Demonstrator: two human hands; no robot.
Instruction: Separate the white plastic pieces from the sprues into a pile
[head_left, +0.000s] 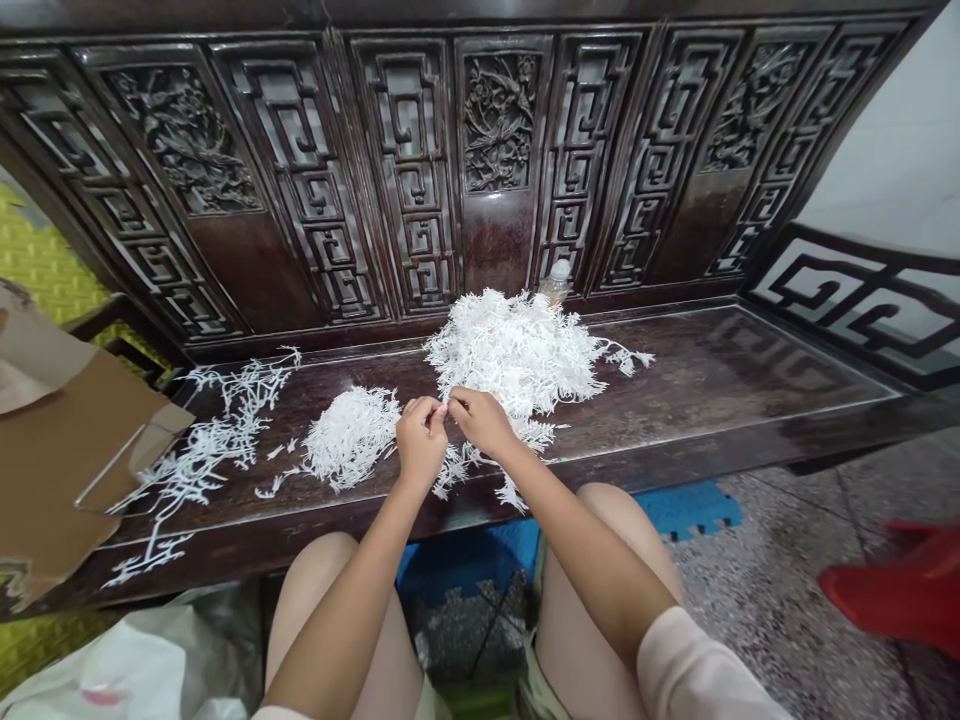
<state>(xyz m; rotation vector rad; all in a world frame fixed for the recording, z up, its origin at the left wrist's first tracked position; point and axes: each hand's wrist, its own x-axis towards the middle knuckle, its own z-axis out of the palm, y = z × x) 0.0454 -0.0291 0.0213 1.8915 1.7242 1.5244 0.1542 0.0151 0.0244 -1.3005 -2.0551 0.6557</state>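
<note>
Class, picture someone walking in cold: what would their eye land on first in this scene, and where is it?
A big heap of white branching sprigs stands out first, bright on the seat of the dark carved wooden bench. Just in front of it, the left hand and right hand meet at the fingertips. A smaller heap lies to their left, on the same seat.
</note>
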